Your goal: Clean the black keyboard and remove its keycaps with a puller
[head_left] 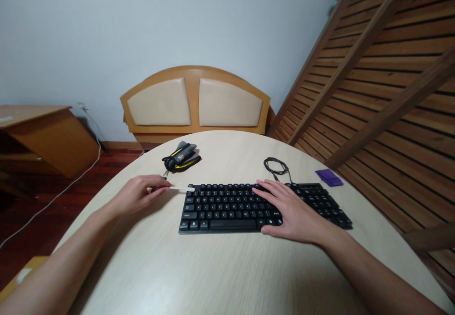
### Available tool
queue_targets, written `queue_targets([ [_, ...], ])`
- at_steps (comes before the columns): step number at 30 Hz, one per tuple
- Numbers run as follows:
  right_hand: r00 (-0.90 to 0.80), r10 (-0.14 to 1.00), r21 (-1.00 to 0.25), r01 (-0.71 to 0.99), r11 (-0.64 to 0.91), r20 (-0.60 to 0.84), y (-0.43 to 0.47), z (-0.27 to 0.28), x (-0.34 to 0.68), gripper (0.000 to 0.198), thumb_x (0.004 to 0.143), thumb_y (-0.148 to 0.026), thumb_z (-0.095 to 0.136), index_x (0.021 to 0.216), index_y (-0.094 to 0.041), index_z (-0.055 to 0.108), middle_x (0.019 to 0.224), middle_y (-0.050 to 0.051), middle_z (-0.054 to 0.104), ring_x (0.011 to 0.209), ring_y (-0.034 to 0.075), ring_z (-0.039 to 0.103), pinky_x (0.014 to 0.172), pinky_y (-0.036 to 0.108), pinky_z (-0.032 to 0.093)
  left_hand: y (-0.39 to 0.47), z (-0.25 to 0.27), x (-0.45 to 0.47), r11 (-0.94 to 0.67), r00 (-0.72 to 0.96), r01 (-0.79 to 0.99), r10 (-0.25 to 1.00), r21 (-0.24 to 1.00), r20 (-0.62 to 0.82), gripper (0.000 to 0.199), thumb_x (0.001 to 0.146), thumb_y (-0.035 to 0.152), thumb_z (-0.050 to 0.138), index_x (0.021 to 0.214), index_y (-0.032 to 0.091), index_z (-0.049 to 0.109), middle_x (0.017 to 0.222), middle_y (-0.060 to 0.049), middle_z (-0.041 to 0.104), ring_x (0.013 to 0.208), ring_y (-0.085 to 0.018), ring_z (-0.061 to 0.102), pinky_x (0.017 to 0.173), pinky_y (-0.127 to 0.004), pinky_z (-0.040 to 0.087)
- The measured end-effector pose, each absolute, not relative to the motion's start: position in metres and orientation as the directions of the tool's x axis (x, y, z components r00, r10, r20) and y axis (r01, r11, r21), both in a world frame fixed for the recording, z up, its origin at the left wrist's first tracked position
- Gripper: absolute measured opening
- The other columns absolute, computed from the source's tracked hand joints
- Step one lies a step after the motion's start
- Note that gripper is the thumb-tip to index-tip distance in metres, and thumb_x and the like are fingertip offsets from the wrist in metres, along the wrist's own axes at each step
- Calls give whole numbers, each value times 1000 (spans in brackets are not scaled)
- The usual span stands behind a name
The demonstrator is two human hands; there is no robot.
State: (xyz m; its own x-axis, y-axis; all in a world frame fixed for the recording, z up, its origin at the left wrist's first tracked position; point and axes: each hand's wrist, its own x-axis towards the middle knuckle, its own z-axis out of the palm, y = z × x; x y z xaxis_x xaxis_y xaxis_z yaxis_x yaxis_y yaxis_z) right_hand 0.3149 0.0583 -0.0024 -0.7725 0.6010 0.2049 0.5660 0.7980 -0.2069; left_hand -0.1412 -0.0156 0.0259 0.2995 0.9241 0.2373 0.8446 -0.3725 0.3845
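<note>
On the black keyboard (223, 207), the right hand (289, 213) rests spread while the left hand (145, 192) pinches a white stick (189, 189).

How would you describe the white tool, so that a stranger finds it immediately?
On the pale, round-edged table lies a black keyboard. Near its far left corner, the left hand holds the white tool. Unlike the dark keyboard, it is slender and white.

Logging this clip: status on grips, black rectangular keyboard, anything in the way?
Left grip pinching slim white stick, tip at upper-left corner of black keyboard. Right grip open, spread over keyboard's right-centre, partly hiding it. Nothing else atop.
</note>
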Motion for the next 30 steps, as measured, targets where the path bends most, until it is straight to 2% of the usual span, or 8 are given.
queue_targets([
  [4, -773, 605, -195, 575, 795, 188, 59, -2, 316, 90, 79, -65, 71, 156, -29, 40, 163, 10, 34, 148, 37, 32, 119, 63, 28, -16, 25, -140, -385, 308, 842, 918, 377, 250, 33, 99, 41, 51, 99, 21, 77, 96, -8, 77, 80, -21, 70, 68, -28, 53],
  [10, -770, 612, -201, 580, 789, 180, 59, -1, 316, 90, 79, -65, 71, 155, -29, 41, 163, 11, 35, 148, 38, 33, 119, 64, 27, -16, 25, -139, -363, 300, 861, 928, 356, 221, 34, 98, 42, 51, 96, 20, 77, 85, -7, 75, 68, -18, 67, 61, -27, 50],
  [20, -765, 619, -227, 580, 783, 181, 60, -1, 315, 90, 78, -65, 72, 154, -28, 43, 163, 11, 36, 148, 39, 32, 118, 64, 28, -20, 33, -136, -382, 305, 888, 906, 257, 293, 36, 100, 41, 48, 102, 21, 77, 101, -8, 76, 70, -15, 67, 63, -22, 50],
  [26, -767, 622, -231, 584, 778, 155, 61, -1, 313, 90, 79, -70, 68, 154, -28, 43, 163, 11, 36, 148, 39, 32, 118, 65, 27, -21, 37, -134, -398, 329, 888, 900, 231, 285, 36, 99, 43, 50, 98, 20, 79, 96, -7, 77, 73, -17, 70, 68, -24, 51],
  [30, -770, 616, -219, 581, 784, 164, 61, -2, 314, 90, 78, -69, 69, 154, -27, 43, 163, 11, 35, 148, 39, 32, 119, 64, 27, -22, 37, -133, -349, 272, 907, 913, 237, 302, 39, 99, 45, 49, 97, 19, 78, 95, -7, 78, 68, -16, 68, 62, -23, 49],
])
